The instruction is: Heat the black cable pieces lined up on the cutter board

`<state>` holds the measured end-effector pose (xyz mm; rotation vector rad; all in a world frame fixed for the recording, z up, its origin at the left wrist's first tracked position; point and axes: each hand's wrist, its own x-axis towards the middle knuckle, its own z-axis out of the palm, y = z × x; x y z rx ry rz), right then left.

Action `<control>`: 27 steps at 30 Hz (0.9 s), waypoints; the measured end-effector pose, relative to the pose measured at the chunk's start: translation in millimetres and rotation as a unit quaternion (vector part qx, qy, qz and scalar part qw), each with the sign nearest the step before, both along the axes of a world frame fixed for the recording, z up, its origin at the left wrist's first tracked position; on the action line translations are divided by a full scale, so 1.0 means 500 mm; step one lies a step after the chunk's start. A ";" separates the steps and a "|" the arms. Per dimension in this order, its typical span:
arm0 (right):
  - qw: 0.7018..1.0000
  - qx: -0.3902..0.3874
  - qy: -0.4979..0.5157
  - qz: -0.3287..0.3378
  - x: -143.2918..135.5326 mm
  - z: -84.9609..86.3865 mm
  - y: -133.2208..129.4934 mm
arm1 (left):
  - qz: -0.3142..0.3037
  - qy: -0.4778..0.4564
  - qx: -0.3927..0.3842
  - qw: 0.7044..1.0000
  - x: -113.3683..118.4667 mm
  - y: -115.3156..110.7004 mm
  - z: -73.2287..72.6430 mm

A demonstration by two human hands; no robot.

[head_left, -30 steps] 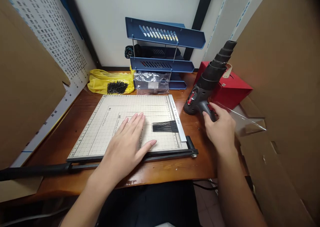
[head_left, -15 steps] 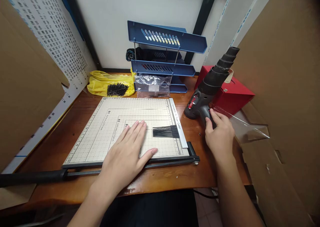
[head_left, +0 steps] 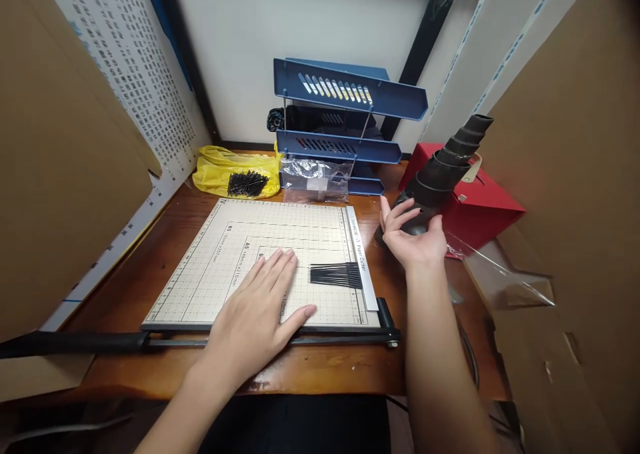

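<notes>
My left hand (head_left: 257,307) lies flat, fingers spread, on the cream board of a paper cutter (head_left: 200,294). Just right of its fingertips, a row of thin black strips (head_left: 335,275) lies side by side on the board, their right ends at the white metal ruler (head_left: 363,257). My right hand (head_left: 414,237) is raised beyond the ruler, palm up and fingers apart, in front of a black heat gun (head_left: 443,174). The hand partly hides the gun's lower body, and nothing shows in its grasp. The gun's stepped nozzle points up.
Behind the cutter are a yellow bag (head_left: 213,167) with a pile of black pieces (head_left: 249,183), a clear plastic bag (head_left: 317,181) and a blue tiered rack (head_left: 350,94). A red box (head_left: 485,207) stands right. The cutter's black handle (head_left: 95,343) extends left along the front.
My right hand has let go of the heat gun's handle, moved up and left, and opened. My left hand stays on the board. The whole view has shifted slightly.
</notes>
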<state>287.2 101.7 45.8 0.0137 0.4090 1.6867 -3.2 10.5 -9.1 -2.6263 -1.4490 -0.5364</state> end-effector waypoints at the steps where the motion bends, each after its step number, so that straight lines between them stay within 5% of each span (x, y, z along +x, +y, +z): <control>1: 0.999 0.004 0.033 0.010 0.003 -0.009 0.008 | 0.000 -0.001 -0.003 1.000 0.001 0.000 0.001; 5: 0.997 0.010 0.068 0.019 0.008 -0.028 0.022 | 0.006 -0.001 -0.016 1.000 0.003 -0.001 0.006; 15: 0.999 -0.007 0.025 -0.023 -0.036 -0.008 0.022 | 0.015 0.007 -0.024 1.000 0.009 -0.003 0.011; 23: 0.966 0.166 -0.196 0.034 -0.134 0.054 -0.026 | 0.020 0.006 -0.041 0.999 0.010 -0.008 0.014; 27: 0.906 0.158 -0.390 -0.040 -0.172 0.094 -0.054 | 0.024 -0.006 -0.046 0.999 0.012 -0.010 0.014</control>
